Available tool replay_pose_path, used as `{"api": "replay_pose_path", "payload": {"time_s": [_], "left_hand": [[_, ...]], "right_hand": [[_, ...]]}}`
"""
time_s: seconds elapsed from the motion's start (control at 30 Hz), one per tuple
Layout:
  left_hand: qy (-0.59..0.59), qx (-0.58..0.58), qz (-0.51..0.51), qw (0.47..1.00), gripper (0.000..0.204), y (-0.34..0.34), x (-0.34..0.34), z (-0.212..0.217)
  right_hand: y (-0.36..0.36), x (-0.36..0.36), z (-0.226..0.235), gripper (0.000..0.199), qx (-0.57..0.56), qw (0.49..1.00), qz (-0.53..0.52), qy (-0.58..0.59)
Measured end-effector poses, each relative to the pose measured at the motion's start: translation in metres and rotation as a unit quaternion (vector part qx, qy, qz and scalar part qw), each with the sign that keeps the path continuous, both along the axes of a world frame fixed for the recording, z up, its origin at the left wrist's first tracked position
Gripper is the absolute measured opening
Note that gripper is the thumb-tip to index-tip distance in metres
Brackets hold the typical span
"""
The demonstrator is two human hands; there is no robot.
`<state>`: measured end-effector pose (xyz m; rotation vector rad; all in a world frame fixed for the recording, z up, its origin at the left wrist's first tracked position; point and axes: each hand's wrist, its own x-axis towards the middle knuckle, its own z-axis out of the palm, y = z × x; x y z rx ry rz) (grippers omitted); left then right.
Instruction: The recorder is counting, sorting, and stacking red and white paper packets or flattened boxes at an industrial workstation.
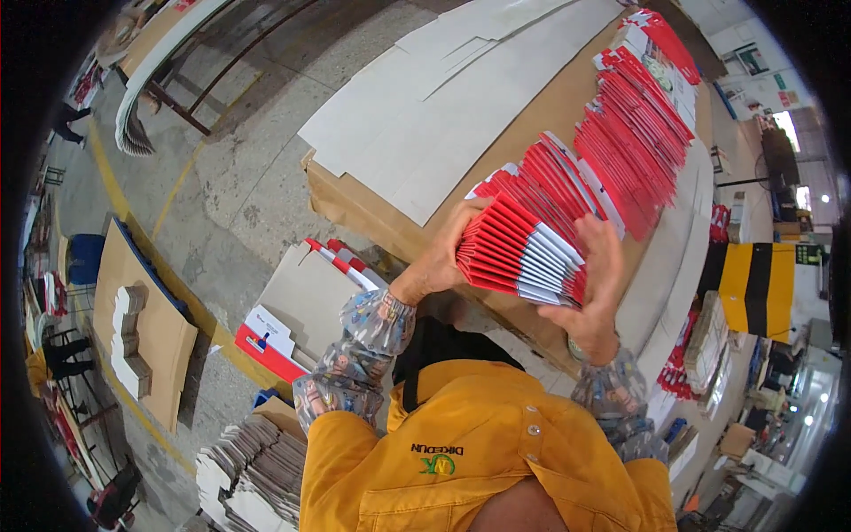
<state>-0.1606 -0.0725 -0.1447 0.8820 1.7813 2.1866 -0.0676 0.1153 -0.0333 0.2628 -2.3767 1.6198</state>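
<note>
Between my two hands is a stack of red-and-white folded cartons (519, 244), its layered edges facing up and slightly fanned. My left hand (445, 253) grips the stack's left end, with the fingers partly hidden behind it. At the right end my right hand (596, 288) is wrapped around it, thumb at the near corner and fingers at the far side. Just beyond the held stack, a long row of similar red cartons (625, 146) leans along the cardboard-covered table (496, 168). The row's near end is partly hidden by the held stack.
Large white-grey cardboard sheets (443, 97) lie on the table's far left. A box with red-and-white cartons (310, 301) stands left of my left forearm. Stacked grey cardboard pieces (253, 470) are at lower left. A brown board (146, 328) with white pieces is farther left.
</note>
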Motion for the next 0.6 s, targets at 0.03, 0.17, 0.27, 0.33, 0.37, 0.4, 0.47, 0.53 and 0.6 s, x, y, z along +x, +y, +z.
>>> {"api": "replay_pose_path", "payload": {"time_s": [0.03,0.17,0.27,0.33,0.37,0.4,0.47,0.53,0.6], "left_hand": [[0.073,-0.026,0.020,0.997,0.077,0.000,-0.001,0.000],[-0.042,-0.018,-0.062,0.997,0.089,0.002,0.001,0.003],[0.049,-0.010,0.030,0.998,0.099,0.009,0.002,0.003],[0.025,-0.015,0.006,1.000,0.099,0.006,0.002,-0.001],[0.004,-0.017,-0.017,1.000,0.099,0.007,0.001,0.000],[-0.034,-0.016,-0.015,0.999,0.091,0.010,-0.002,-0.005],[0.006,-0.013,0.005,1.000,0.084,0.012,-0.001,-0.003],[0.064,0.021,0.052,0.996,0.060,0.017,-0.001,0.005],[0.063,-0.031,0.045,0.996,0.054,0.005,0.009,0.028]], "right_hand": [[-0.008,0.004,-0.010,0.106,0.000,1.000,0.002,-0.001],[-0.007,0.003,-0.070,0.096,0.469,0.882,-0.041,0.022],[-0.002,-0.002,-0.086,0.089,0.092,0.995,-0.020,0.021],[0.008,-0.007,-0.083,0.083,0.345,0.937,-0.025,0.044],[0.007,-0.008,-0.088,0.083,0.344,0.937,-0.027,0.044],[0.003,-0.009,-0.096,0.077,0.191,0.980,-0.048,0.030],[-0.009,-0.014,-0.084,0.061,0.023,0.997,-0.079,-0.001],[-0.009,-0.001,-0.076,0.058,0.006,0.995,-0.096,-0.028],[-0.007,0.005,-0.039,0.053,0.318,0.940,-0.118,0.043]]}}
